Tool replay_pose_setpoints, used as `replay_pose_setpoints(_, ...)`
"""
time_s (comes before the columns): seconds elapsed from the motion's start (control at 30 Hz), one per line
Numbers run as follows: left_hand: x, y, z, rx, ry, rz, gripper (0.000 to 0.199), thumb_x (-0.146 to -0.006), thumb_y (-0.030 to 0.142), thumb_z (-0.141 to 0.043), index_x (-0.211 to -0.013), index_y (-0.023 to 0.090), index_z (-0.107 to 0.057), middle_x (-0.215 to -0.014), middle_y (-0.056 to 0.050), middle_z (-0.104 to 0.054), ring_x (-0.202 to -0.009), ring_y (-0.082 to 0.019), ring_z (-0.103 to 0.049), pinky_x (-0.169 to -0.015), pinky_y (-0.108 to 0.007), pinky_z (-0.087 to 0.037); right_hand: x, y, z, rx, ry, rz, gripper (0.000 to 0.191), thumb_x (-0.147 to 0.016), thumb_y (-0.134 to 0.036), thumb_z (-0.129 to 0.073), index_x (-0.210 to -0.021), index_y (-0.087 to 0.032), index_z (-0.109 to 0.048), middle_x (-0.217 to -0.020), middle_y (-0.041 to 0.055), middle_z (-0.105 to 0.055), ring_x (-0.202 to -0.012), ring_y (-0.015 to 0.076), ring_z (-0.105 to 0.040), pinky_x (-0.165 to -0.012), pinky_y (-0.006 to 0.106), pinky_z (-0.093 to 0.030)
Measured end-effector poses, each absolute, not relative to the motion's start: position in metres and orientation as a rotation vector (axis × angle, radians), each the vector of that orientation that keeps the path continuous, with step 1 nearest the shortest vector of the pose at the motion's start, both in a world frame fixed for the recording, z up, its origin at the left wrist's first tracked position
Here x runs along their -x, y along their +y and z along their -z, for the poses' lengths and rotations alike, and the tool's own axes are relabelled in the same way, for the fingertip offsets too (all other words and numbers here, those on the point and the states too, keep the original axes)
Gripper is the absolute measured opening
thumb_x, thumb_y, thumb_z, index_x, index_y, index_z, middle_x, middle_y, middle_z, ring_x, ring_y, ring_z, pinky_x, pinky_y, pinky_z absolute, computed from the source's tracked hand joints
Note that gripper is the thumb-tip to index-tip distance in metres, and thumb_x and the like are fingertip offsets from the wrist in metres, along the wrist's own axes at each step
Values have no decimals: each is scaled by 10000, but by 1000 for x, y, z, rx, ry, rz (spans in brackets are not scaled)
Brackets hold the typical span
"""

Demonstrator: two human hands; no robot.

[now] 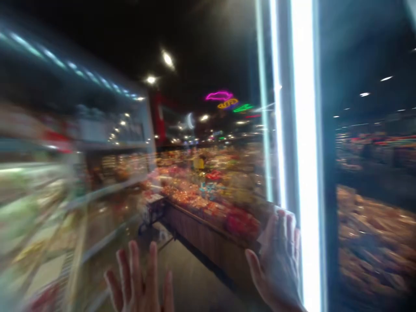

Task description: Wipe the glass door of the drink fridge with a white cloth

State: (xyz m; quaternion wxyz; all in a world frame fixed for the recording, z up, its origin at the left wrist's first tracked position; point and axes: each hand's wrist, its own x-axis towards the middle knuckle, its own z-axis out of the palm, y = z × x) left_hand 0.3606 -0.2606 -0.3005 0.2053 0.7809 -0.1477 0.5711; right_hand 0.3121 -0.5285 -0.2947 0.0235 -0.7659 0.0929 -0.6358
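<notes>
At the near right, the right hand (281,264) lies flat, unclenched, beside the glowing light strip (306,151), contact unclear; near left, the left hand (139,297) spreads, grasping nothing. Keeping both steady seems safest.

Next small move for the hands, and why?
Probably ease the right hand slightly left: its outstretched fingers appear close beside the bright light strip, and blur hides whether they touch. The left hand, fingers spread, appears apart from it.

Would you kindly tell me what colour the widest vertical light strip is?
The widest light strip is white with bluish edges; the head view shows it.
</notes>
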Motion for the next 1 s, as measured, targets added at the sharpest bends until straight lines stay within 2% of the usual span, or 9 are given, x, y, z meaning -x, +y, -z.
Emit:
replay_pose_setpoints(0.23,-361,-228,315,-2230,-312,-1547,856,-926,120,-568,-1647,382,-190,-1768,-31,-92,-1627,-335,-93,-1302,-660,-171,-338,-451,350,2397,-36,1980,811,-1025,-407,-394,-1672,-68,-42,-1747,166,-64,-1609,432,-80,-1214,789,-226)
replay_pose_setpoints(0.5,-389,-153,320,-2276,-154,-1573,825,-946,127,-516,-1654,374,-171,-1764,-54,-130,-1628,-335,-81,-1290,-670,-202,-371,-361,254,2377,-188,2009,881,-980,-417,-454,-1671,-68,-33,-1725,181,-105,-1611,394,-102,-1217,771,-245)
replay_pose_setpoints(0.57,-397,-130,327,-2278,-112,-1577,823,-951,129,-508,-1657,371,-160,-1761,-63,-141,-1627,-333,-92,-1288,-675,-200,-379,-335,270,2408,-472,2101,910,-912,-443,-479,-1670,-112,-101,-1698,129,-225,-1612,307,-160,-1196,647,-415)
replay_pose_setpoints(0.63,-405,-107,331,-2262,-52,-1596,834,-951,130,-509,-1658,374,-141,-1759,-66,-146,-1625,-325,-100,-1288,-679,-193,-391,-314,276,2397,-902,2230,894,-842,-530,-469,-1644,-198,-257,-1642,32,-377,-1592,195,-243,-1029,446,-602)
replay_pose_setpoints(0.7,-414,-87,328,-2245,-12,-1622,847,-948,130,-517,-1656,389,-131,-1759,-55,-136,-1625,-315,-102,-1288,-682,-184,-404,-301,247,2374,-1164,2289,867,-816,-602,-454,-1609,-265,-358,-1595,-32,-464,-1565,141,-306,-874,370,-653)
replay_pose_setpoints(0.77,-422,-71,314,-2236,-23,-1661,854,-948,130,-521,-1654,399,-125,-1760,-49,-124,-1626,-305,-95,-1289,-679,-176,-416,-290,180,2432,-1139,2242,880,-862,-608,-479,-1643,-258,-273,-1618,-9,-444,-1569,174,-310,-1032,410,-608)
replay_pose_setpoints(0.83,-428,-58,290,-2244,-103,-1723,847,-951,134,-525,-1660,368,-124,-1761,-67,-118,-1629,-305,-69,-1290,-674,-162,-424,-276,97,2431,-1178,2153,919,-947,-611,-482,-1671,-200,-92,-1684,67,-313,-1598,270,-241,-1293,540,-342)
replay_pose_setpoints(0.9,-433,-48,260,-2269,-247,-1806,825,-953,157,-543,-1664,311,-152,-1761,-91,-114,-1632,-308,-29,-1296,-656,-130,-428,-258,33,2424,-1333,2138,915,-981,-672,-429,-1657,-107,-184,-1699,163,-266,-1601,350,-206,-1322,614,-175)
replay_pose_setpoints(1.0,-441,-33,218,-2226,-380,-1931,791,-962,185,-547,-1660,198,-175,-1758,-125,-118,-1635,-284,-6,-1317,-588,-52,-433,-232,0,2450,-1645,2071,946,-955,-741,-451,-1613,-70,-339,-1705,165,-270,-1609,359,-164,-1330,605,-129)
